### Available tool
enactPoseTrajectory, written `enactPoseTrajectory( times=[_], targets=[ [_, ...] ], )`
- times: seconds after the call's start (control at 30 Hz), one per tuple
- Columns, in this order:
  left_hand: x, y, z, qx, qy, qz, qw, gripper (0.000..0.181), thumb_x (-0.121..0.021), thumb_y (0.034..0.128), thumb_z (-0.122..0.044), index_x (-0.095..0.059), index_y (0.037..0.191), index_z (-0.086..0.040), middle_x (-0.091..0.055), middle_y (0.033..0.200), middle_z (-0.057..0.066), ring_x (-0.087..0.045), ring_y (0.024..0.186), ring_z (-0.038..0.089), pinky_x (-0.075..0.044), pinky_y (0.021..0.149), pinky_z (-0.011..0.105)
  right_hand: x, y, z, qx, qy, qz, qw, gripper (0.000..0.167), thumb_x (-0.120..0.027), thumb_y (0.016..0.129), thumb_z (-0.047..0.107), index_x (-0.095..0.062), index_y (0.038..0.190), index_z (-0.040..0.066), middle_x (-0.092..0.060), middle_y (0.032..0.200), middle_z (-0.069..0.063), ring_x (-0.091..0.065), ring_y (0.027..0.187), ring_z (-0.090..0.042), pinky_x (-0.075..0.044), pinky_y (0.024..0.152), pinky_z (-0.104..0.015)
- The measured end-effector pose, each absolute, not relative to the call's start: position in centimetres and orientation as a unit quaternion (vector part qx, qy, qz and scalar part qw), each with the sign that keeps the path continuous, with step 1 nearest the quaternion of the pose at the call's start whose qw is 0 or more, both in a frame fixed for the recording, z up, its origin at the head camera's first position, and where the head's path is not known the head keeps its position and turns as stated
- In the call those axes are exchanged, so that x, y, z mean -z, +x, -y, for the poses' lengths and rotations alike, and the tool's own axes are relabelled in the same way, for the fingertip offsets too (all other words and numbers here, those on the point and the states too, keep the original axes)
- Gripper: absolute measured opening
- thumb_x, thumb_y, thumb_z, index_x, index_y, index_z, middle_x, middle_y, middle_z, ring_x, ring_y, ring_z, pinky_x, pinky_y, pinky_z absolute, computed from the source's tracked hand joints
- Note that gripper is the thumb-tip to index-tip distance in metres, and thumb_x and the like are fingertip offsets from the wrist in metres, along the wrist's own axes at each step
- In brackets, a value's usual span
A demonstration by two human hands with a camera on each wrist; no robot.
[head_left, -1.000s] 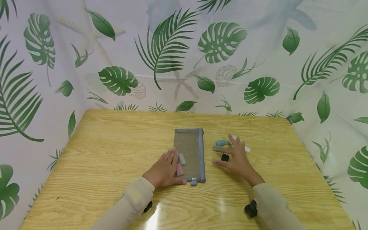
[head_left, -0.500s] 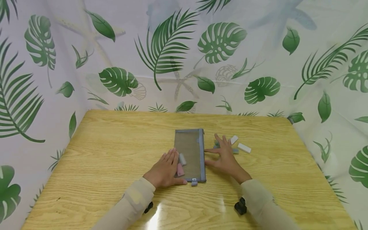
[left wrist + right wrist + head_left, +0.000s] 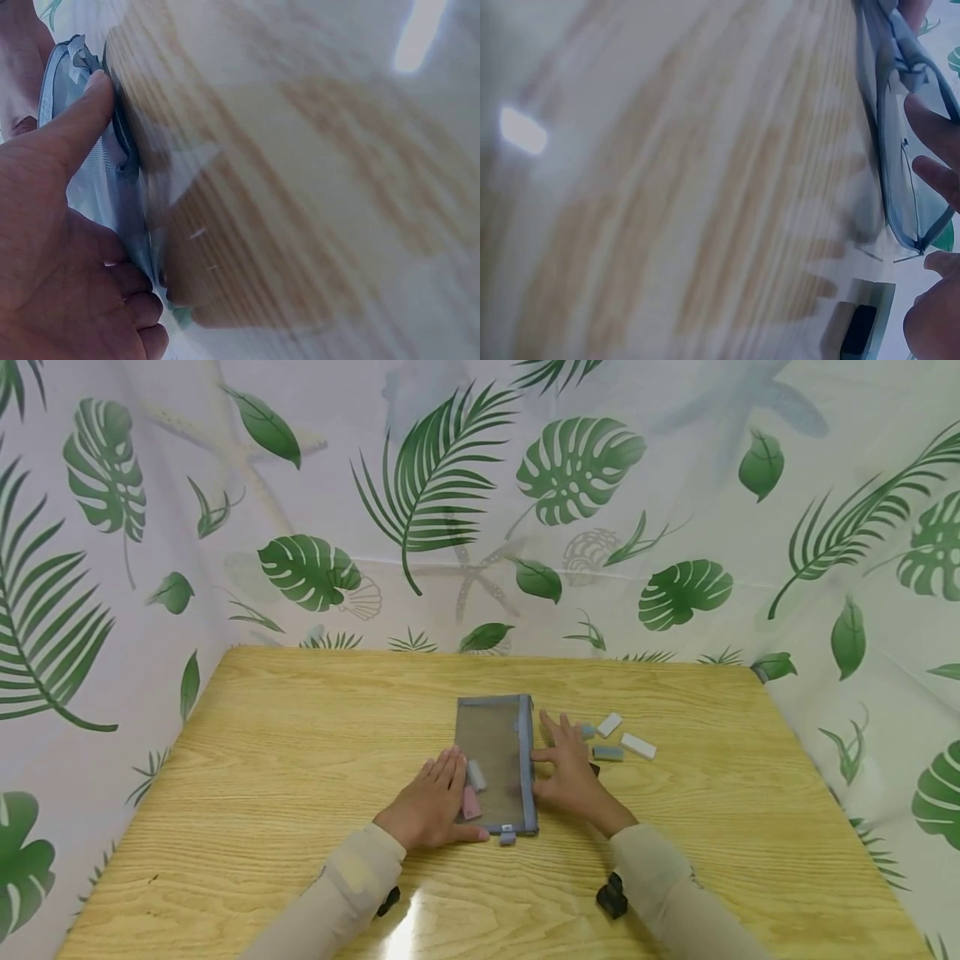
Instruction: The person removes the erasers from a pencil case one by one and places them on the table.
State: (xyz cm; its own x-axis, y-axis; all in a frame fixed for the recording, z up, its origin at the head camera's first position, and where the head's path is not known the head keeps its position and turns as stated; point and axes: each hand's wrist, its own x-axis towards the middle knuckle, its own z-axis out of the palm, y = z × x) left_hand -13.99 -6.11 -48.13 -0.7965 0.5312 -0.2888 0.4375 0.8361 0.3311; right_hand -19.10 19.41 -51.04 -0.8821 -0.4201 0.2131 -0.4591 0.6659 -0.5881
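Note:
A grey mesh zip pouch [image 3: 493, 731] lies flat on the table, its zip edge facing right. Through the mesh show a pink eraser-like block [image 3: 470, 803] and a pale grey one [image 3: 476, 775]. My left hand [image 3: 426, 806] rests flat on the pouch's left side, thumb on its near edge. With fingers spread, my right hand [image 3: 572, 777] touches the zip edge; in the right wrist view the pouch's mouth [image 3: 889, 150] gapes beside the fingers [image 3: 934, 135]. A black block [image 3: 595, 769] is partly hidden behind this hand.
Right of the right hand lie two white blocks, one farther back [image 3: 609, 725] and one nearer the right [image 3: 638, 745]. A blue-green block [image 3: 608, 753] and a partly covered blue one [image 3: 587, 731] lie closer. The wooden table [image 3: 322, 710] meets a leaf-print cloth [image 3: 450, 610].
My right hand has moved left from above the loose blocks to the pouch's zip edge, uncovering the white and blue-green blocks. The left hand has stayed put.

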Motion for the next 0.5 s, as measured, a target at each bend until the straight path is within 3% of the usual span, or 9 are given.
enactPoseTrajectory(
  times=[0.13,0.23,0.33,0.5],
  targets=[
    [48.0,-13.9,6.1,-0.119,0.258,-0.940,0.188,0.109,-0.057,0.0932,-0.067,-0.013,0.159,0.008,-0.006,0.166,0.024,-0.006,0.155,0.034,-0.012,0.125,0.046,50.9,-19.0,-19.1,-0.330,0.242,0.912,0.020,0.028,-0.083,0.072,0.004,-0.078,0.097,-0.007,-0.029,0.157,-0.034,-0.011,0.143,-0.064,-0.001,0.113,-0.076],
    [47.9,-13.9,6.1,-0.112,0.259,-0.942,0.185,0.109,-0.056,0.0932,-0.068,-0.013,0.158,0.009,-0.007,0.166,0.024,-0.006,0.155,0.034,-0.012,0.125,0.046,50.7,-18.9,-18.7,-0.331,0.247,0.911,0.021,0.026,-0.088,0.074,0.013,-0.080,0.092,-0.003,-0.029,0.157,-0.034,-0.011,0.144,-0.063,0.000,0.114,-0.074],
    [47.9,-14.0,6.1,-0.108,0.259,-0.942,0.183,0.109,-0.056,0.0932,-0.068,-0.013,0.158,0.009,-0.007,0.166,0.024,-0.006,0.155,0.034,-0.012,0.125,0.046,50.6,-18.9,-18.3,-0.333,0.250,0.909,0.023,0.034,-0.094,0.071,0.027,-0.080,0.086,-0.001,-0.029,0.157,-0.034,-0.012,0.144,-0.063,0.000,0.115,-0.073],
    [47.9,-14.0,6.0,-0.111,0.258,-0.942,0.186,0.110,-0.057,0.0927,-0.068,-0.014,0.158,0.009,-0.007,0.166,0.024,-0.006,0.155,0.034,-0.012,0.125,0.046,50.9,-19.0,-18.0,-0.325,0.264,0.908,0.031,0.029,-0.092,0.072,0.022,-0.077,0.076,-0.003,-0.034,0.152,-0.038,-0.016,0.141,-0.066,-0.003,0.113,-0.077]
  ],
)
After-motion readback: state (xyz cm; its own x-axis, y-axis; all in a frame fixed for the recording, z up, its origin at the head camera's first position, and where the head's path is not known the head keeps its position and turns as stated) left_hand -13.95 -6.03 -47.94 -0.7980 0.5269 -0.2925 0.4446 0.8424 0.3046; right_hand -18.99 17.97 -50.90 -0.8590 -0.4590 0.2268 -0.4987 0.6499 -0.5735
